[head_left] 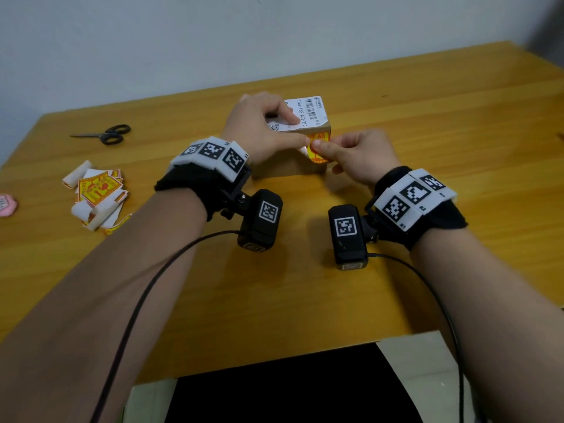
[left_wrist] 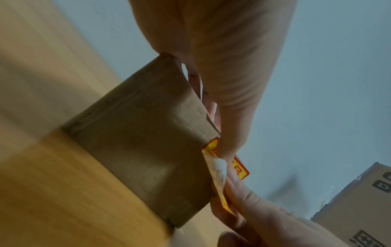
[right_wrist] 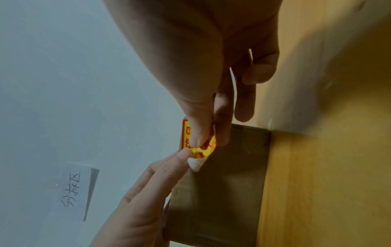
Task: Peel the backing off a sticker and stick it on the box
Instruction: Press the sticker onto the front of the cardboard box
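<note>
A small cardboard box (head_left: 287, 169) stands mid-table with a white shipping label (head_left: 309, 112) on top. My left hand (head_left: 290, 134) lies over the box top, fingers curled on the label, and its thumb reaches along the front top edge to the sticker. The yellow-and-red sticker (head_left: 320, 138) hangs against the box's near face. My right hand (head_left: 322, 149) pinches it between thumb and forefinger. In the right wrist view the sticker (right_wrist: 203, 148) is crumpled at the pinch. A white backing corner (right_wrist: 196, 164) curls away below it, also visible in the left wrist view as backing (left_wrist: 217, 168).
Black scissors (head_left: 103, 134) lie far left. A pile of stickers and peeled backings (head_left: 96, 193) sits at the left, with a pink item (head_left: 7, 204) at the edge. The table's near edge (head_left: 274, 358) is close. A second cardboard box (left_wrist: 359, 208) stands off the table.
</note>
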